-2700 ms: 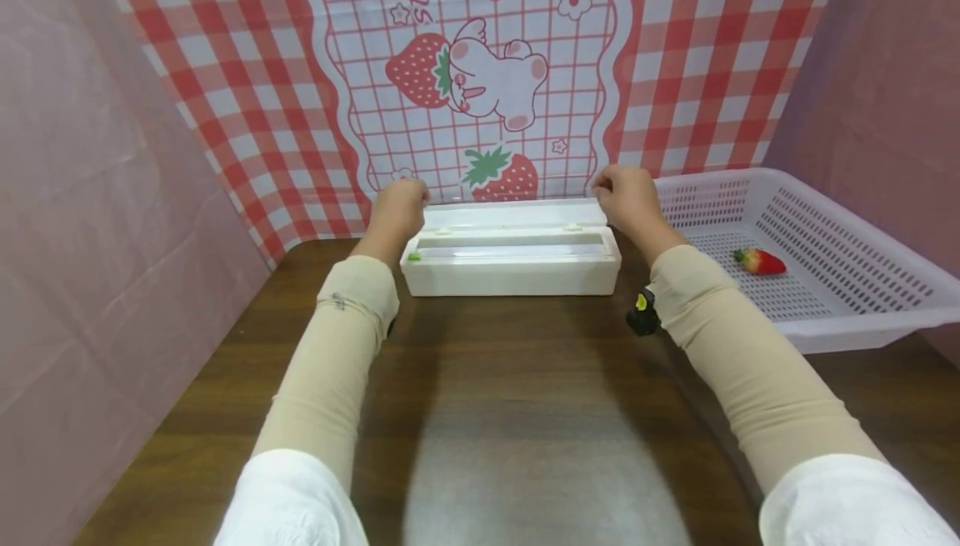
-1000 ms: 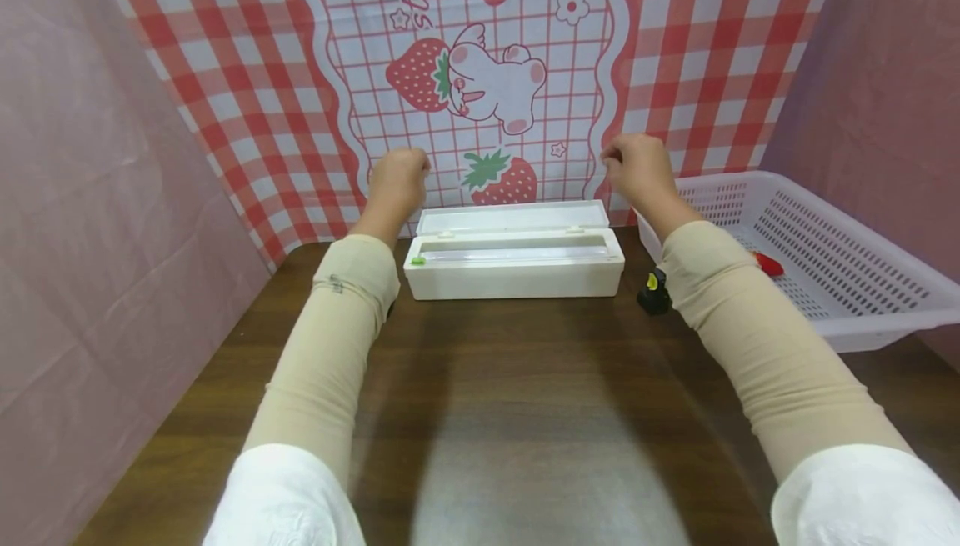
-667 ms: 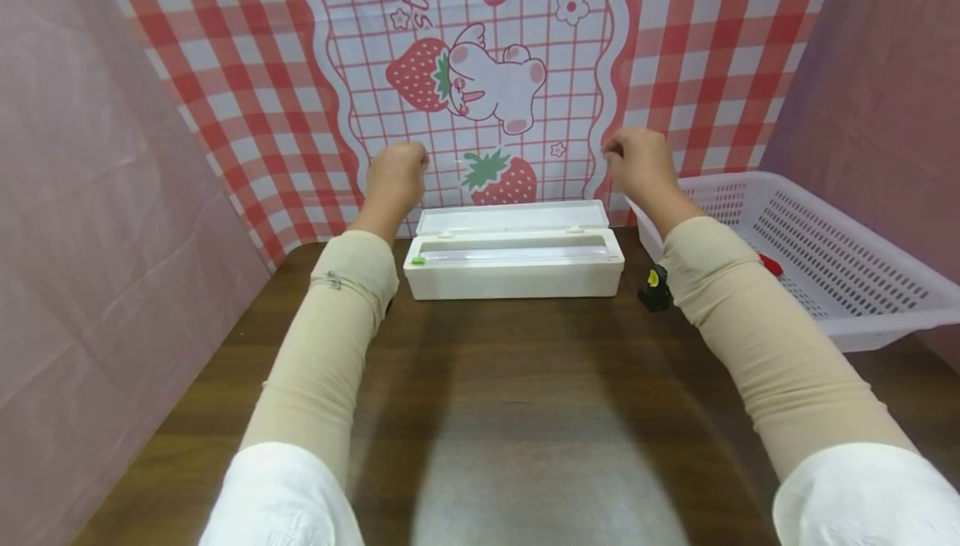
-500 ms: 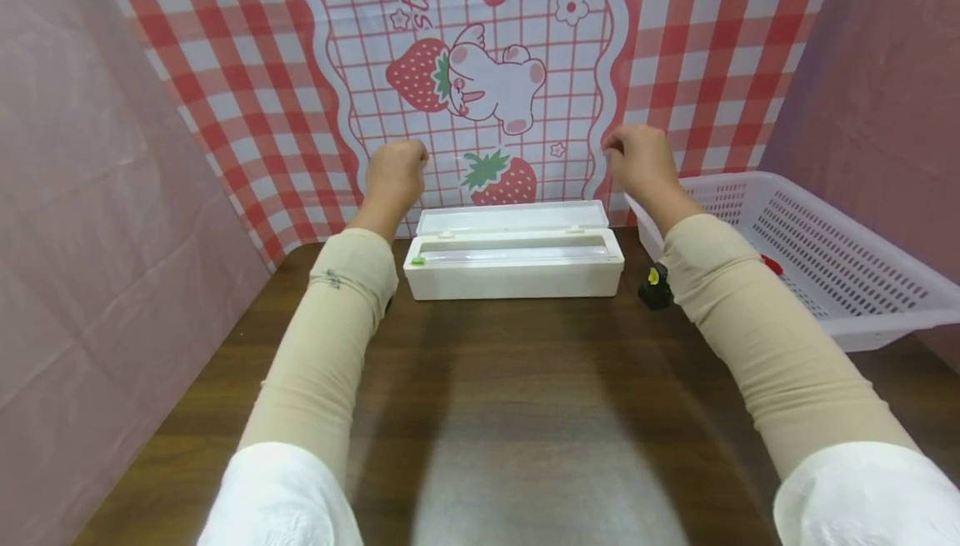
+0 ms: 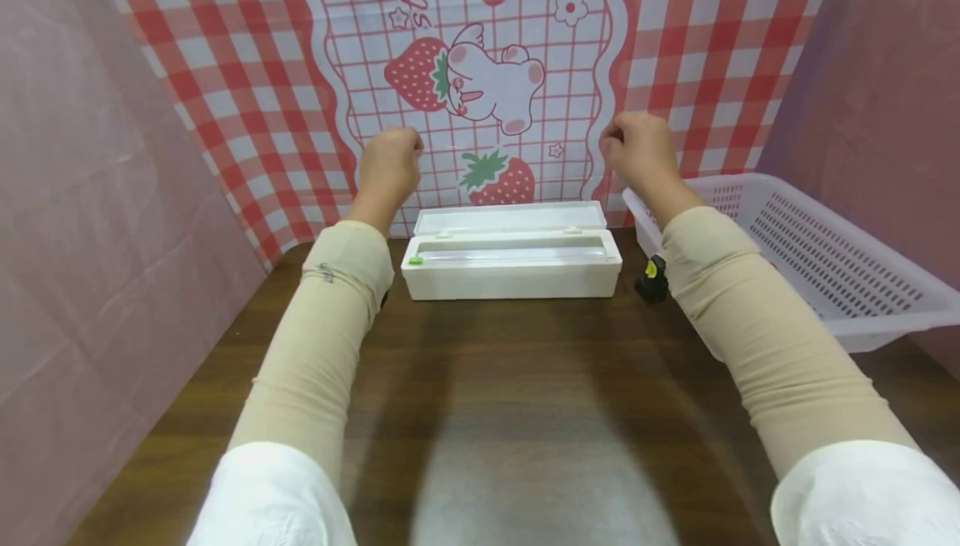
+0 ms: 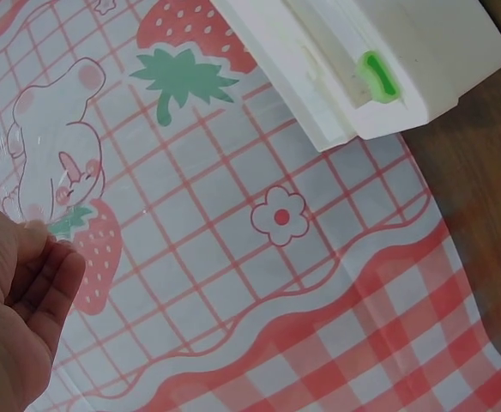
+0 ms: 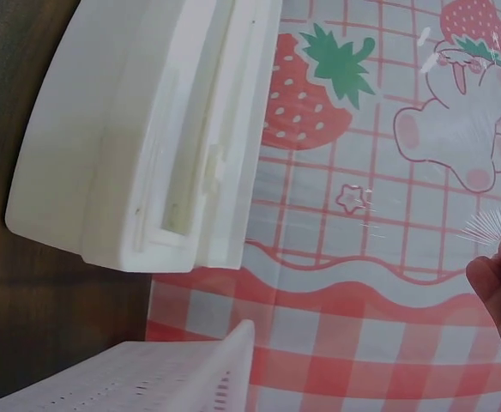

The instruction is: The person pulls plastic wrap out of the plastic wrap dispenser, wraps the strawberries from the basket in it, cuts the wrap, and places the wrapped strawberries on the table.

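Note:
A long white cling film dispenser box stands at the table's far edge, its lid tipped back and a clear strip showing in its slot. A green slider sits at the slot's left end. Above and behind the box, my left hand pinches clear cling film by a corner; faint glints show near the fingertips in the left wrist view. My right hand pinches the other side, where the cling film gathers in radiating creases. Most of the sheet is too transparent to trace.
A white perforated plastic basket stands at the right, partly behind my right forearm. The brown wooden table lies in front of the box. A strawberry-print checked cloth hangs behind, with pink cloth at the sides.
Both hands have risen from lid height to well above the box, the right one also shifting slightly right. My right sleeve now covers the strawberry in the basket. The box has barely moved.

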Demonstrator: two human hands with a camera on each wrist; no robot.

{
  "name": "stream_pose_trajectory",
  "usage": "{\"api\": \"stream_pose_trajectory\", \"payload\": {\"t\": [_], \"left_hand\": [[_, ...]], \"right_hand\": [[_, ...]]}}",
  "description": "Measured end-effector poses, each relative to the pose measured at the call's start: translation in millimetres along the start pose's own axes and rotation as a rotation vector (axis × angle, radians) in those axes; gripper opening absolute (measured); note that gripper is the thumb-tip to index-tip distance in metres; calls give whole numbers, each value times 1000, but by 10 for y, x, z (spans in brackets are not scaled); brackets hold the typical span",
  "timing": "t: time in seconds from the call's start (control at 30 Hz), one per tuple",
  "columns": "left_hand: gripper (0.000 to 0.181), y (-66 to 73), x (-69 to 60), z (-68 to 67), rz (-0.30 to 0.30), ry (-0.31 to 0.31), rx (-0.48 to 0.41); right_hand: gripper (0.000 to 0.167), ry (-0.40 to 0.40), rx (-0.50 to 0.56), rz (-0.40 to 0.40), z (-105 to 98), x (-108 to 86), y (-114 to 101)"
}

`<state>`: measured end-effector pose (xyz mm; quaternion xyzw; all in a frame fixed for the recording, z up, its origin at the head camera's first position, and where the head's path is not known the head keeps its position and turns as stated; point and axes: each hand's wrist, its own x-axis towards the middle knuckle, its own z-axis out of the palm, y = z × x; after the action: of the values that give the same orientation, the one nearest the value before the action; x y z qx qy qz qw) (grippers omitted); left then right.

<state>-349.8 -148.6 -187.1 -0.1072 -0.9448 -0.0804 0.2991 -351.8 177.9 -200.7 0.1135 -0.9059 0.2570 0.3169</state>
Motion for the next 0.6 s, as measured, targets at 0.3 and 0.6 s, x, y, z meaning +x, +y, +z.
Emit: {"api": "stream_pose_trajectory", "payload": {"t": [0.3, 0.6], "left_hand": [[18, 20, 25, -76, -28, 9, -34], [17, 53, 55, -147, -66, 35, -39]], "right_hand": [[23, -5, -3, 8, -83, 26, -55], [25, 17, -31, -7, -145, 48, -109]]}}
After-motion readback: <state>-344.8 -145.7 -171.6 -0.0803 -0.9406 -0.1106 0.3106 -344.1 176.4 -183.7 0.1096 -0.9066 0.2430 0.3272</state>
